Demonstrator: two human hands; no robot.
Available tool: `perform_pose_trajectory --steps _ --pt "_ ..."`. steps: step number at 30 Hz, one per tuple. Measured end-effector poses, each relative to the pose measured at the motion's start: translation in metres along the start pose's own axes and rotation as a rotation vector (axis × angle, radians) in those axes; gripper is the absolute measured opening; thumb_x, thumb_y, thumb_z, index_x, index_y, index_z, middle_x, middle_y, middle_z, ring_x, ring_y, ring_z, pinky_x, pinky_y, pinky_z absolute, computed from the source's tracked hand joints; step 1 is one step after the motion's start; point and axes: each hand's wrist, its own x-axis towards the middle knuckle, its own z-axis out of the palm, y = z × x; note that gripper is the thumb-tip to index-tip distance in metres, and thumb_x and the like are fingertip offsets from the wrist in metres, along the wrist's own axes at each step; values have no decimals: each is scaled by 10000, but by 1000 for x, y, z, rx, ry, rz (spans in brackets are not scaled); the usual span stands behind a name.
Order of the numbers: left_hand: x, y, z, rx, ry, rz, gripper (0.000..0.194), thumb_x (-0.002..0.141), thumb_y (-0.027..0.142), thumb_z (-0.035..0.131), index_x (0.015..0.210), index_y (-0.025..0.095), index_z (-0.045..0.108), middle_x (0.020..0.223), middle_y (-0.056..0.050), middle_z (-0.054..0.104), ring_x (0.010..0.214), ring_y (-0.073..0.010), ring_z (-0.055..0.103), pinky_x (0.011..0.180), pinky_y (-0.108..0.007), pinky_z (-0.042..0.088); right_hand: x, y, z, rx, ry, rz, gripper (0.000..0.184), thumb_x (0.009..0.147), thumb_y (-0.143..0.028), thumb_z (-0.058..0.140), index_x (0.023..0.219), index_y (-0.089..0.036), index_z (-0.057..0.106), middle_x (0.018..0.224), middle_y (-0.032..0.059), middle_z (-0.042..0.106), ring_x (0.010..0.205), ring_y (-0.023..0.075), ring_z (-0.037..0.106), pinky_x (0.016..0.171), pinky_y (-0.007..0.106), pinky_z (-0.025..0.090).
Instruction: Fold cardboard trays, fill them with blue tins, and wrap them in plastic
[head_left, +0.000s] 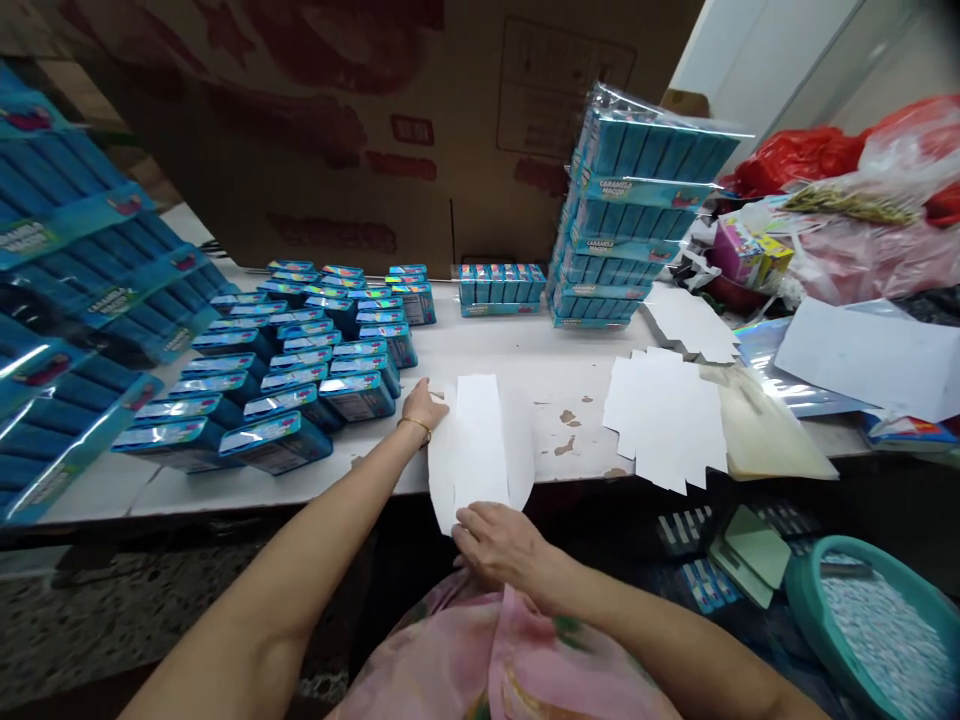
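Note:
A narrow white card (480, 440) lies lengthwise on a wider, pale sheet (521, 450) that looks like thin plastic, its near end curving over the table's front edge. My left hand (425, 408), with a bracelet on the wrist, is at the sheet's far left edge, thumb and fingers pinching there. At the near end, my right hand (495, 540) has its fingers closed over the card and sheet; the thumb is partly hidden. Just left of my left hand stand rows of small blue boxes (356, 395) with shiny tops.
Blue wrapped packs are stacked at left (97, 250) and back right (630, 220). Stepped white cards (667, 420) lie to the right. Behind stands a large cardboard carton (420, 120). Plastic bags (847, 240) crowd the far right; a teal basin (817, 590) sits below.

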Motion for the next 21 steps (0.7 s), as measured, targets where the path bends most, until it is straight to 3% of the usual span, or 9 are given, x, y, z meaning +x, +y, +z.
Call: perform_pose_trajectory --steps 2,4,6,8,10,14,16,18,21 --pt "-4 -3 1 7 27 12 614 600 124 540 1199 119 408 1015 -77 621 908 -192 578 792 -268 425 9 24 -23 31 196 109 282 866 -299 388 1076 -152 505 1042 105 570 986 182 496 839 302 393" --pt "-9 -7 2 27 37 38 584 600 98 502 1180 140 441 1017 -56 624 898 -183 581 805 -271 425 27 64 -39 19 305 465 353 868 -305 372 1156 -120 458 1127 131 530 1049 206 458 879 331 366" --pt "-14 -10 4 49 25 62 567 593 83 483 1156 144 476 1017 -50 627 896 -182 584 822 -276 424 49 105 -42 52 199 744 406 842 -343 420 1173 -112 452 1133 145 523 1031 226 476 815 332 396" --pt "-19 -13 5 58 1 78 554 588 72 471 1136 141 505 1004 -49 635 895 -180 589 825 -273 431 67 133 -34 172 -32 840 352 796 -347 494 1067 -128 543 1023 123 587 924 213 543 731 290 416" --pt "-25 -17 6 50 -20 84 526 585 65 463 1101 132 542 986 -48 644 893 -172 593 818 -254 441 76 143 -21 241 -149 858 254 786 -263 502 995 -148 588 960 95 620 860 185 573 690 249 411" --pt "-35 -18 4 24 -67 175 512 584 34 434 1056 160 587 1012 -20 646 946 -140 578 860 -222 423 73 126 -6 211 -60 714 333 797 -79 389 1028 -220 582 1032 31 616 912 134 561 727 209 385" --pt "-35 -13 1 76 -125 249 472 605 35 428 1009 187 619 1018 -8 648 966 -141 569 882 -238 407 71 117 -6 165 -73 559 351 778 -51 398 993 -233 605 1023 22 623 917 137 562 735 213 383" --pt "-30 -4 -2 172 -208 288 360 647 87 456 913 213 662 962 -4 668 958 -160 570 871 -258 407 75 115 -9 116 -164 451 335 749 -34 429 933 -221 636 968 35 643 896 154 573 718 224 389" --pt "-19 8 -4 239 -293 236 206 674 230 520 784 222 695 832 -13 688 866 -190 590 779 -271 434 84 122 -15 136 -223 437 318 729 -42 473 931 -218 644 894 34 662 870 157 581 711 221 395"
